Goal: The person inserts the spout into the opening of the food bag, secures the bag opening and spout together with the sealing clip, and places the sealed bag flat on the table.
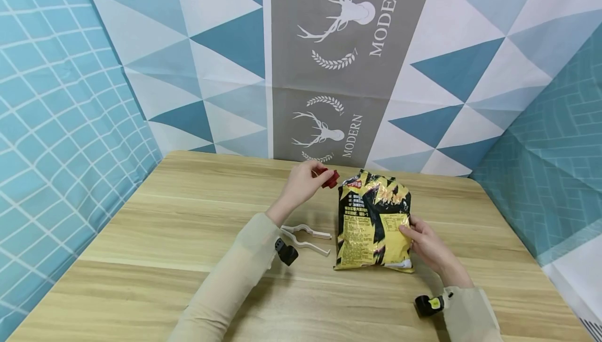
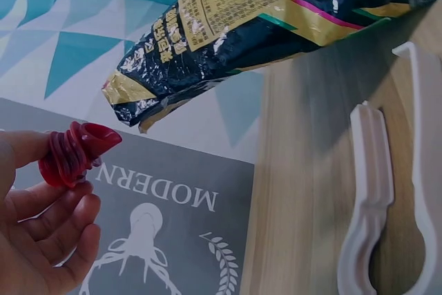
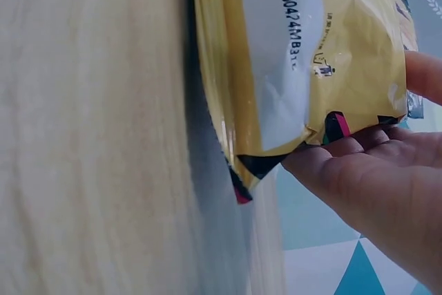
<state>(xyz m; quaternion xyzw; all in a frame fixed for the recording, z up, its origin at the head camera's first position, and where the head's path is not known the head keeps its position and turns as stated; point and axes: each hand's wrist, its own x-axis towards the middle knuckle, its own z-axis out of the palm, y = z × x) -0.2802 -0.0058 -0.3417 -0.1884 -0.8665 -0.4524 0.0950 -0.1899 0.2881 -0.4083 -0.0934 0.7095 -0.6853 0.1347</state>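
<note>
My left hand (image 1: 300, 182) pinches a glossy red ridged piece (image 2: 71, 155) between thumb and fingers; one end flares into a slanted round opening. In the head view it is close to the upper left corner of a black and yellow snack bag (image 1: 358, 235). The bag stands upright on the table, printed back facing me, its top creased. At the bag's right edge, my right hand (image 1: 430, 242) grips it with the thumb in front and the fingers behind. A white two-armed clip (image 1: 305, 231) lies spread apart on the table, left of the bag and below my left hand.
The wooden table (image 1: 155, 237) meets a patterned backdrop (image 1: 226, 70) at its far edge. A blue tiled sheet (image 1: 56, 96) bounds the left and a teal one (image 1: 555, 148) the right. Black wrist cameras sit on both sleeves.
</note>
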